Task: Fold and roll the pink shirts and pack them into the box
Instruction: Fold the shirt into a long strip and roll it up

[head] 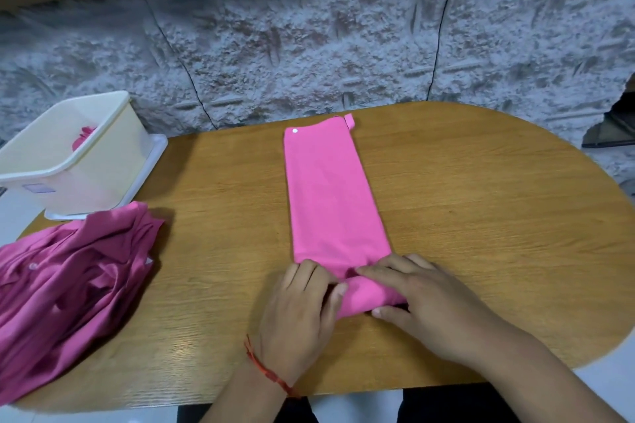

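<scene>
centrally, left hand [302, 306] and right hand [417, 299] gripping pink shirt [335, 192] roll, box [68, 154] label unreadable

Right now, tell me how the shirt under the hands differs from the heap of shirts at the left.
The folded shirt lies flat as a long narrow strip in the middle of the table, with its near end rolled; the heap of shirts is loose and crumpled, at the table's left edge. The left hand and right hand grip the strip; nothing touches the heap. The strip looks brighter pink, the heap darker. Both are pink cloth.
</scene>
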Motion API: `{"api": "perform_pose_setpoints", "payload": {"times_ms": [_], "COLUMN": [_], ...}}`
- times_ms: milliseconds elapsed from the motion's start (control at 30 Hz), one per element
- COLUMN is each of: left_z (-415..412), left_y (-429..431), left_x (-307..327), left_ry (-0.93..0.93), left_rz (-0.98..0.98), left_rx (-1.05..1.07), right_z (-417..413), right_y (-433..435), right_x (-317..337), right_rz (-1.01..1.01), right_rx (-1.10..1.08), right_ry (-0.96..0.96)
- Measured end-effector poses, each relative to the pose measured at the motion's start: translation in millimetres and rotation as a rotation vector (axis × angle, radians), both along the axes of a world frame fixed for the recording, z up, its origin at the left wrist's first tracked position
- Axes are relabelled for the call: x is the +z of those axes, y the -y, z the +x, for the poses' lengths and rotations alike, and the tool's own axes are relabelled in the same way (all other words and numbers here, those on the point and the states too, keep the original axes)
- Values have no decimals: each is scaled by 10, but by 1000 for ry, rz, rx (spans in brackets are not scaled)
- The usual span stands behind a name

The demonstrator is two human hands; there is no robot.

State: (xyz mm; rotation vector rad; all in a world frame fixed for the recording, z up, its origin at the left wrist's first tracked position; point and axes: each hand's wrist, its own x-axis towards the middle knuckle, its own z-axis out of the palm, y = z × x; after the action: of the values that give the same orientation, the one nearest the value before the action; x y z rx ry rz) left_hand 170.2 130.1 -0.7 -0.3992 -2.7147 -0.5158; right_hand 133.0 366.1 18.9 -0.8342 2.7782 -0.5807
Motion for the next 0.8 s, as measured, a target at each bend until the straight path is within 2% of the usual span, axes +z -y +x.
{"api": "perform_pose_setpoints", "payload": {"times_ms": [133,200,367,500,567,667,800], "left_z": [-158,-259,-488,-404,-311,-299,-299], "left_y": [-49,-85,-92,-107,-21,144,187], "left_x": [71,116,142,121,71,-29,-47], "left_ry": [131,209,332,127,70,104,226], "left_rz": [192,195,191,109,175,406,564], "left_rx": [68,118,197,179,80,-18,-34], "right_z": [108,169,131,7,-25,-80,-141], "right_y": [68,169,470,488,494,519,555], "right_x": [-30,-49,-153,-162,-151,-117,-50], "right_rz": [39,43,-18,15,16,35,101], "right_rx": [-45,-91,-25,-42,-54,-77,-67], "right_ry": [-71,-186,-404,-391,-366,-292,-205]}}
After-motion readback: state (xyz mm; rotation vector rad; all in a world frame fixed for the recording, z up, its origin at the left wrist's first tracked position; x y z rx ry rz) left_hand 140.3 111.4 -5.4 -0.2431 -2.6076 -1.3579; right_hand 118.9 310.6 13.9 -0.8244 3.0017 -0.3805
